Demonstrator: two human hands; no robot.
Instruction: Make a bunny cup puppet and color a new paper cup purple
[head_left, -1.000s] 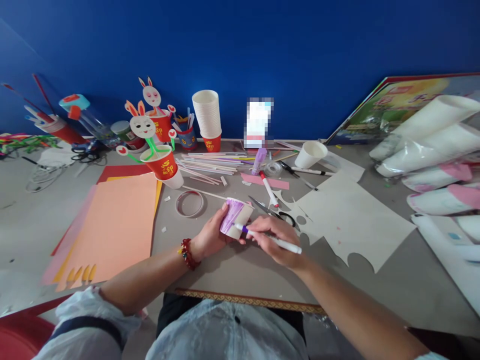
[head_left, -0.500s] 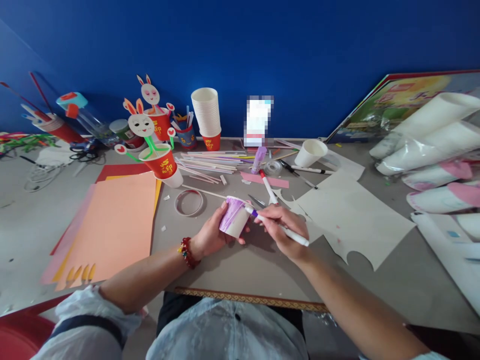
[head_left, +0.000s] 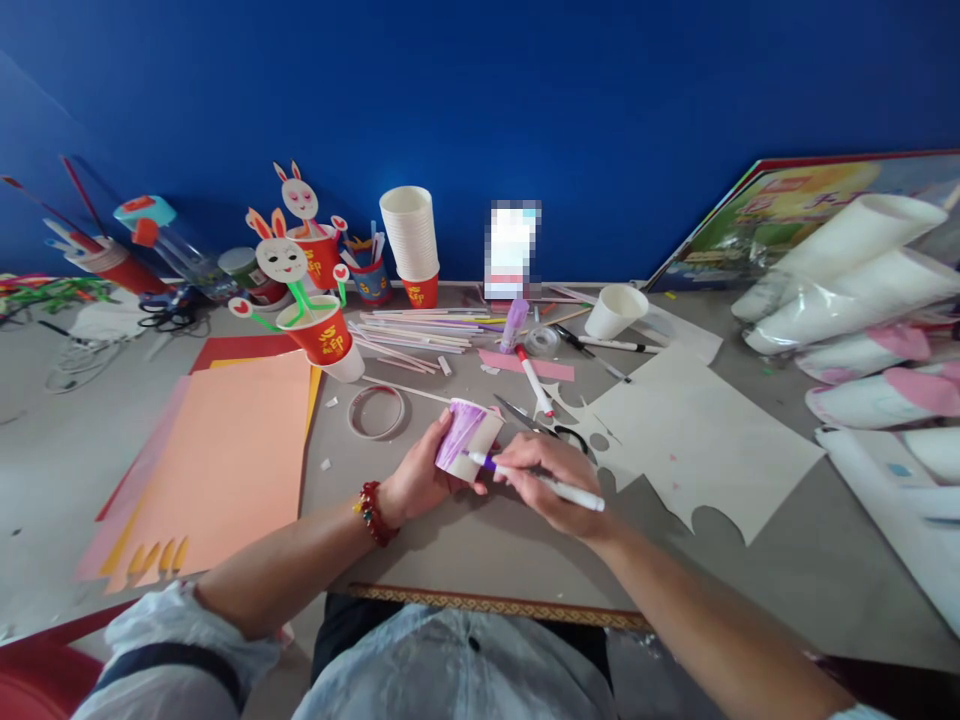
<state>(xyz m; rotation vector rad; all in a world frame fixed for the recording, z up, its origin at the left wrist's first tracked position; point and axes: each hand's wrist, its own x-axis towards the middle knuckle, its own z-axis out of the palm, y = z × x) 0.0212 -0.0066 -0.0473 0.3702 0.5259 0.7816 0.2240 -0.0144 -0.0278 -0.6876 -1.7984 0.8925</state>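
To the right of the roll of tape (head_left: pixel 376 436) on the grey counter (head_left: pixel 450 560), the left hand (head_left: pixel 418 478) grips a tilted paper cup (head_left: pixel 463 432) partly covered in purple strokes, while the right hand (head_left: pixel 551 475), farther right of the tape, holds a white marker (head_left: pixel 574 494), its tip at the cup's wall. Beyond the tape lie thin sticks (head_left: pixel 420 328), with a cup stack (head_left: pixel 410 235) farther behind them; coloured sheets (head_left: pixel 232 450) lie to its left, and scissors (head_left: pixel 517 412) and a cut white sheet (head_left: pixel 697 430) to its right.
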